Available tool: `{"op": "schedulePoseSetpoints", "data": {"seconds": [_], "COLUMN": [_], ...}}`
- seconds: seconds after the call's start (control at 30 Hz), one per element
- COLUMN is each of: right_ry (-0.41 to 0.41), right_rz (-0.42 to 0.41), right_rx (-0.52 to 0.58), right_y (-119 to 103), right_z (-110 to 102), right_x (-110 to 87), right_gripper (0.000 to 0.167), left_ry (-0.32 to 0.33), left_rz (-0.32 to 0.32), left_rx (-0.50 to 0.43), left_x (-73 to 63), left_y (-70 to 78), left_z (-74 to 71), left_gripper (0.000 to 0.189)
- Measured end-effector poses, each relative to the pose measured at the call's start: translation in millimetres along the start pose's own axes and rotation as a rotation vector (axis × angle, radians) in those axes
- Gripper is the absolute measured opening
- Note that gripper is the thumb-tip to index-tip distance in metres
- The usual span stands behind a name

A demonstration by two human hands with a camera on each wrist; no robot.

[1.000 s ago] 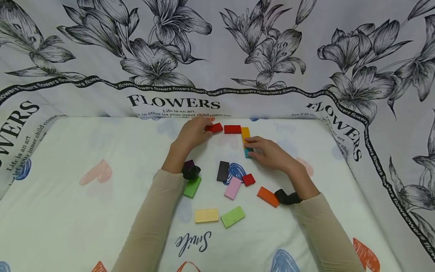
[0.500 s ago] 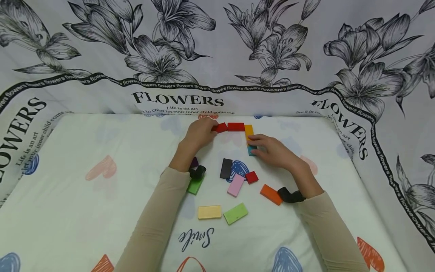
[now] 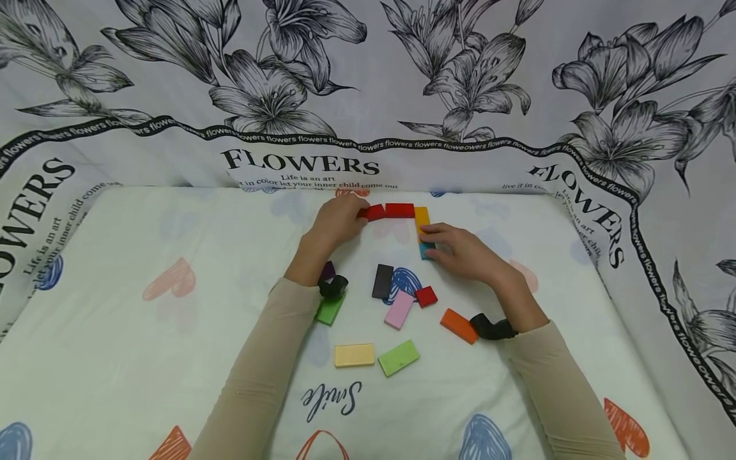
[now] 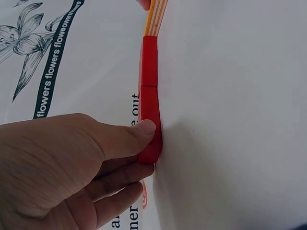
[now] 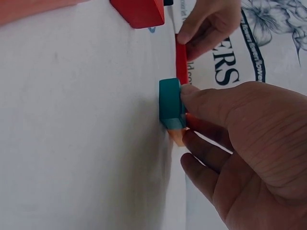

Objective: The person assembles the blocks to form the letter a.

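My left hand (image 3: 339, 220) pinches the left end of a red block (image 4: 150, 108), thumb on one face and fingers on the other side. In the left wrist view, that block's end touches a second red block (image 3: 399, 210). A yellow-orange block (image 3: 421, 217) meets the right end of this row at a corner and runs toward me. Its near end touches a teal block (image 5: 170, 98). My right hand (image 3: 460, 252) holds the teal block between thumb and fingers; in the head view its fingers partly cover both blocks.
Nearer to me lie loose blocks: black (image 3: 382, 281), pink (image 3: 399, 310), small red (image 3: 426, 296), orange (image 3: 458, 326), pale yellow (image 3: 354, 355), light green (image 3: 399, 358), green (image 3: 329, 310) and dark purple (image 3: 328, 271). They rest on a white printed cloth (image 3: 230, 358).
The left hand has slid its red block right, closing the gap to the second red block. The right hand keeps its place at the teal block. The head view has shifted slightly.
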State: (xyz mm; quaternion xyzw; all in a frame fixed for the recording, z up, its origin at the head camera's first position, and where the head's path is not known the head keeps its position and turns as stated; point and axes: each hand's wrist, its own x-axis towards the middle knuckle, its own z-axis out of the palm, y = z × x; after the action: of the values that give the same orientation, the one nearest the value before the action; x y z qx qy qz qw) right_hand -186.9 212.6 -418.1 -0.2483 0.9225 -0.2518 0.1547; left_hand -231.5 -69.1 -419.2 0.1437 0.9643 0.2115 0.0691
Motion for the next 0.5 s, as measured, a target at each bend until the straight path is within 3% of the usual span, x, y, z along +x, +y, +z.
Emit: {"op": "schedulePoseSetpoints", "data": {"seconds": [0.5], "right_ry": [0.011], "right_rz": [-0.016], "right_rx": [-0.010], "right_y": [1.1], "right_z": [0.6], "right_x": [0.1], "right_gripper": [0.043], "left_ry": [-0.030], "left_rz": [0.005], "left_rx": [0.003], "left_x": [0.5], "left_y": [1.6], "left_z": [-1.2], "left_gripper": [0.034]}}
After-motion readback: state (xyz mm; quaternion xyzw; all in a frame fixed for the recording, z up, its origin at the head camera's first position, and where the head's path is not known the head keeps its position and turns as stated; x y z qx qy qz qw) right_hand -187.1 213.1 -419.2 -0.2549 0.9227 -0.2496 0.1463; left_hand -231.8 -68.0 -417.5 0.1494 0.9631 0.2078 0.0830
